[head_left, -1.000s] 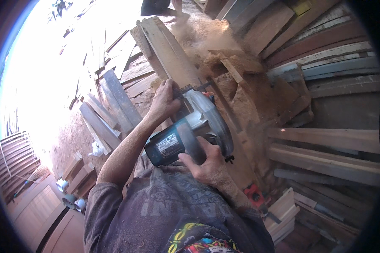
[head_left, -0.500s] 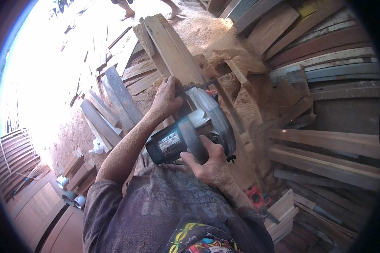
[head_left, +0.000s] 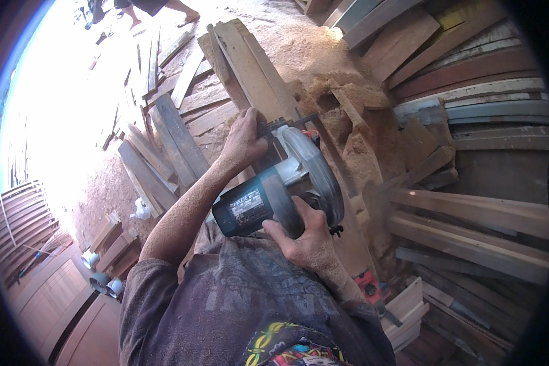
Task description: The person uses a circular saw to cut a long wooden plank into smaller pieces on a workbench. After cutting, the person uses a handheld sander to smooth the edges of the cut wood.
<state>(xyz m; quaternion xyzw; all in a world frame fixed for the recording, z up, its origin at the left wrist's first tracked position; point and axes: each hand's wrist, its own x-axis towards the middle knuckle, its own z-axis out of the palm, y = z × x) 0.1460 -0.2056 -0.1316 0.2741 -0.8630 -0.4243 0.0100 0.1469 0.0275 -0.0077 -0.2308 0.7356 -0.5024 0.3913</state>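
A circular saw [head_left: 245, 206] with a dark green motor housing and a grey metal blade guard rests on a long wooden plank [head_left: 244, 64]. My right hand [head_left: 308, 241] is wrapped round the saw's dark rear handle. At the front of the saw, my left hand [head_left: 246, 139] is closed against the edge of its base, beside the plank, with the fingertips partly hidden. Sawdust coats both forearms. The blade is hidden under the guard and base.
Heaped sawdust [head_left: 326, 91] lies right of the plank. Stacked boards [head_left: 470, 213] fill the right side, and loose offcuts [head_left: 177, 137] lie to the left. A red tool [head_left: 369, 285] sits near my right forearm. A person's bare legs [head_left: 180, 11] show at the far edge.
The other person's legs have moved to the left at the far edge. The saw and both my hands keep nearly the same place and hold, with a slight shift of the view.
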